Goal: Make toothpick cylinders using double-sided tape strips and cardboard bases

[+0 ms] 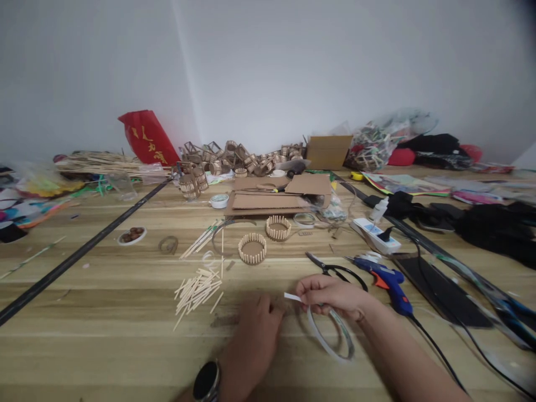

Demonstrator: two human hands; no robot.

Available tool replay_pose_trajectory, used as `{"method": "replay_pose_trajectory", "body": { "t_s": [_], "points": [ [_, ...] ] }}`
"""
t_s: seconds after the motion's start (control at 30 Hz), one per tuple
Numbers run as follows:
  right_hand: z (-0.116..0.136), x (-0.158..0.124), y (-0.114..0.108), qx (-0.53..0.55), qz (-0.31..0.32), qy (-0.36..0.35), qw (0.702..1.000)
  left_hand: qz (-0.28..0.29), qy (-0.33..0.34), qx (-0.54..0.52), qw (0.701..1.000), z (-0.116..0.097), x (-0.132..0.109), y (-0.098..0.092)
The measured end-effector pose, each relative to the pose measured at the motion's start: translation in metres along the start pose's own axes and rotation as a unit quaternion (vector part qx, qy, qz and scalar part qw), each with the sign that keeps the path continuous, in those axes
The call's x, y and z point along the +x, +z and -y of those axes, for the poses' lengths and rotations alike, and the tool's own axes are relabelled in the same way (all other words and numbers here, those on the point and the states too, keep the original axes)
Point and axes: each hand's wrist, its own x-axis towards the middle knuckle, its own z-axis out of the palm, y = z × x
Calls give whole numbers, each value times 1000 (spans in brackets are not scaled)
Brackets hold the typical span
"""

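My right hand (pixel 330 295) pinches a roll of white double-sided tape (pixel 330 335), its loose end sticking out to the left at the fingertips. My left hand (pixel 256 335), a watch on its wrist, rests curled on the wooden table beside a small brown cardboard strip (pixel 223 321); what its fingers hold, if anything, is hidden. A pile of short wooden sticks (pixel 196 290) lies just left of the hands. Two small rings built of sticks (pixel 252 248) (pixel 278 228) stand farther back.
Black scissors (pixel 335 271) and a blue glue gun (pixel 387 282) lie right of my hand, with a power strip (pixel 377 234) and a dark tablet (pixel 439 287) beyond. Cardboard sheets (pixel 272 198), finished stick baskets (pixel 234 156), a red bag (pixel 146 137) and clutter fill the back.
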Motion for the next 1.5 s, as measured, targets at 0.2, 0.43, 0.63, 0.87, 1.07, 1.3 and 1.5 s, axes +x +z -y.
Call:
{"method": "replay_pose_trajectory", "body": {
  "t_s": [0.2,0.43,0.63,0.87,1.07,1.3,1.5],
  "points": [
    [-7,7,-2,-33,-7,19,999,37,0,24,999,-16,-8,-13],
    [-11,9,-2,-52,-21,30,998,31,-30,108,993,4,-35,3],
    [-5,3,-1,-42,-16,23,999,-10,27,166,986,35,-60,18],
    [-5,-10,-29,110,-37,-43,992,-90,107,220,965,56,-73,40],
    [-6,-15,-45,182,-47,-90,978,-136,159,259,943,70,-82,49],
    [-8,-13,-47,231,-29,-103,967,-134,147,256,946,64,-87,48],
    [-7,-16,-50,279,-4,-71,958,-107,123,216,963,52,-90,47]
  ]
}}
